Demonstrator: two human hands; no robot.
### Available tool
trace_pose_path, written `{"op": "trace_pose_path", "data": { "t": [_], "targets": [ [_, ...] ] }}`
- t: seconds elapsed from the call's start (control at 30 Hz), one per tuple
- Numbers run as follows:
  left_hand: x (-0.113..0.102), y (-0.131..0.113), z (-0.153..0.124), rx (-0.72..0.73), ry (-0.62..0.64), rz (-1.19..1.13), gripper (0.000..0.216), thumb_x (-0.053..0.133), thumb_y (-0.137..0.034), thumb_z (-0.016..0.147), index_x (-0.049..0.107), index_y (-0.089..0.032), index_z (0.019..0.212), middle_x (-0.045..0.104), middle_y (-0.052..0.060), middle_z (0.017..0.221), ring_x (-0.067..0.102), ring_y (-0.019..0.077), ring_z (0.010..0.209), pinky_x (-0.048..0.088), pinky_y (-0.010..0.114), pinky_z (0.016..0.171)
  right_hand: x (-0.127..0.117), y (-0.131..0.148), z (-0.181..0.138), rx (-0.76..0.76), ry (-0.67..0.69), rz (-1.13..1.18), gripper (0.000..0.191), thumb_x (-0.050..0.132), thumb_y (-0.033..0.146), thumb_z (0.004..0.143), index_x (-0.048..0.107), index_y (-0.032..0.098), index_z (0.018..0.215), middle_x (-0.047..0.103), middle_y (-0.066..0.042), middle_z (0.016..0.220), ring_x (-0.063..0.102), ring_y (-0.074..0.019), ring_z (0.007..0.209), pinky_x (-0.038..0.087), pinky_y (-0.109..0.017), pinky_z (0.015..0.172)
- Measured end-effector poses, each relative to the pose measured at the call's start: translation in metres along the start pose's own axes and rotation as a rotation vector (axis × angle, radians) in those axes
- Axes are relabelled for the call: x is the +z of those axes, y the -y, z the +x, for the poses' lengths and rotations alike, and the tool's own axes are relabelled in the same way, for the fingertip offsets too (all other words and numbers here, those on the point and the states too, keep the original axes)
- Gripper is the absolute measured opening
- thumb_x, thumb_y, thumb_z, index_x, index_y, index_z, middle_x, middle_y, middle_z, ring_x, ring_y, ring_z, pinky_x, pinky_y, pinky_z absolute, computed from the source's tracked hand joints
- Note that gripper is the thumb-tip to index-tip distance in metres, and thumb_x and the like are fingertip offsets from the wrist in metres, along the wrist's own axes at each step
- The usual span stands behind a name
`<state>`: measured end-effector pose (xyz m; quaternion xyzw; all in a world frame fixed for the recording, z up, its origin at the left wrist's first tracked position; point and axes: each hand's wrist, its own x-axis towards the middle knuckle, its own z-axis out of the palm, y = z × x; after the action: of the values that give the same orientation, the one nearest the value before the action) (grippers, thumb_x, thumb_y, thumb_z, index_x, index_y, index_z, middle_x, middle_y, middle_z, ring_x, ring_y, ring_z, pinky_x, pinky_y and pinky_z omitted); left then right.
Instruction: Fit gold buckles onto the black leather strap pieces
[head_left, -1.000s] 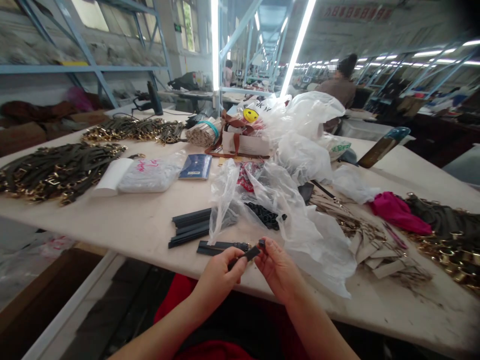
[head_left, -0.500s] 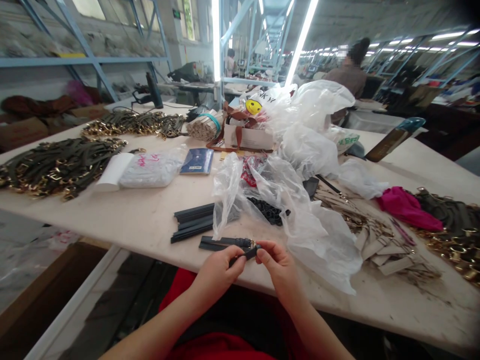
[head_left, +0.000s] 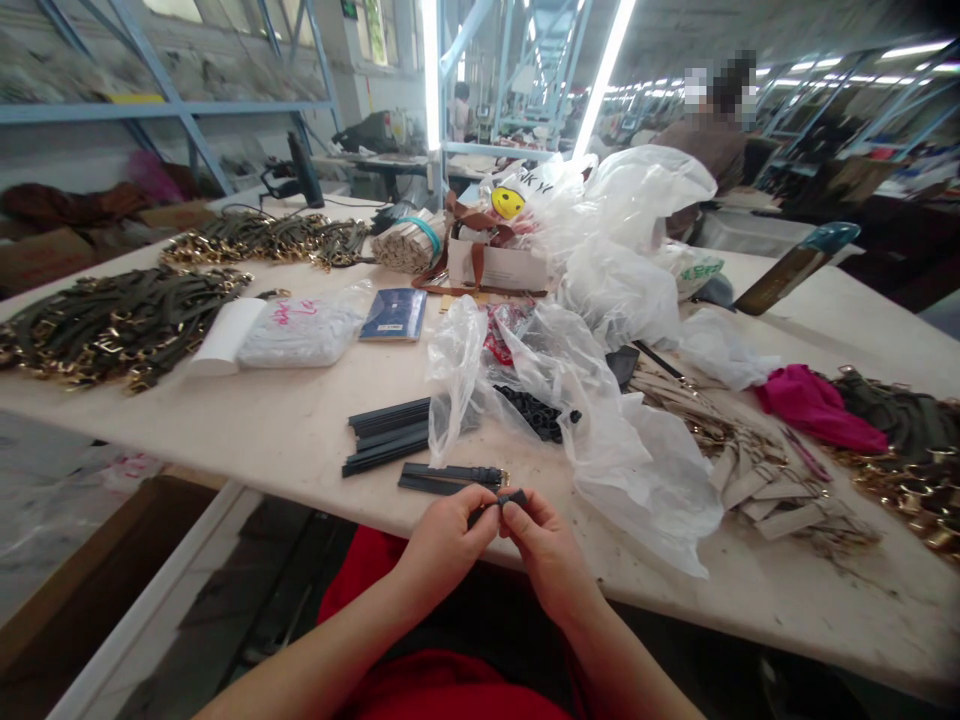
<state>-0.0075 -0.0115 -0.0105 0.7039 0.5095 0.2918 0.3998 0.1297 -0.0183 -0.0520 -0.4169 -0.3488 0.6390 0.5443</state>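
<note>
My left hand (head_left: 444, 541) and my right hand (head_left: 545, 548) meet at the table's near edge, both pinched on one short black strap (head_left: 501, 501) held between the fingertips. Just beyond them lies a finished black strap with a small gold buckle (head_left: 451, 476). A stack of plain black strips (head_left: 386, 436) sits a little farther left. A clear plastic bag (head_left: 600, 430) with small black loops (head_left: 536, 414) spilling from it lies right behind my hands.
Piles of dark straps with gold buckles (head_left: 112, 325) cover the left and far right of the pale table (head_left: 262, 430). A blue booklet (head_left: 392, 314), a white packet (head_left: 296, 335), a box, more plastic bags, tan tags (head_left: 765, 480) and pink cloth (head_left: 814, 410) lie around. A person sits behind.
My hands have drawn closer together and slightly nearer to me, fingertips now almost touching on the short strap. The view has tilted a little.
</note>
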Motion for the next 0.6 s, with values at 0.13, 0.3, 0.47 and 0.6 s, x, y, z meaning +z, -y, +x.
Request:
{"op": "trace_pose_path", "data": {
  "t": [0.13, 0.3, 0.47, 0.6],
  "targets": [
    [-0.006, -0.001, -0.004, 0.021, 0.104, -0.045, 0.019, 0.043, -0.026, 0.084, 0.059, -0.018, 0.092, 0.064, 0.0, 0.081, 0.056, 0.0143, 0.072, 0.04, 0.023, 0.068, 0.0, 0.002, -0.002, -0.019, -0.043, -0.018, 0.019, 0.068, 0.036, 0.069, 0.063, 0.02, 0.078, 0.055, 0.003, 0.067, 0.044, -0.0116, 0.063, 0.036, -0.026, 0.063],
    [-0.007, 0.0, -0.011, 0.061, 0.096, -0.125, 0.031, 0.044, -0.015, 0.081, 0.049, -0.02, 0.11, 0.062, 0.003, 0.102, 0.057, 0.0157, 0.092, 0.041, 0.027, 0.083, 0.004, 0.008, -0.01, -0.039, -0.028, -0.107, 0.022, 0.067, 0.039, 0.068, 0.063, 0.02, 0.077, 0.056, 0.003, 0.067, 0.046, -0.0125, 0.064, 0.037, -0.026, 0.065],
    [-0.005, 0.007, -0.01, 0.0, 0.063, -0.161, 0.024, 0.044, -0.018, 0.082, 0.045, -0.018, 0.106, 0.066, 0.003, 0.091, 0.059, 0.0156, 0.084, 0.043, 0.028, 0.079, 0.004, 0.007, -0.019, -0.095, 0.04, -0.126, 0.036, 0.048, 0.051, 0.08, 0.065, 0.019, 0.086, 0.056, -0.001, 0.07, 0.048, -0.0155, 0.07, 0.038, -0.029, 0.069],
    [-0.008, 0.005, -0.012, -0.04, 0.082, -0.128, 0.03, 0.051, -0.024, 0.079, 0.044, -0.018, 0.107, 0.065, 0.001, 0.083, 0.06, 0.0166, 0.08, 0.043, 0.029, 0.076, 0.0, 0.008, -0.02, -0.049, 0.051, -0.084, 0.031, 0.05, 0.047, 0.081, 0.063, 0.019, 0.075, 0.057, -0.001, 0.07, 0.047, -0.014, 0.067, 0.038, -0.027, 0.067]
  ]
}}
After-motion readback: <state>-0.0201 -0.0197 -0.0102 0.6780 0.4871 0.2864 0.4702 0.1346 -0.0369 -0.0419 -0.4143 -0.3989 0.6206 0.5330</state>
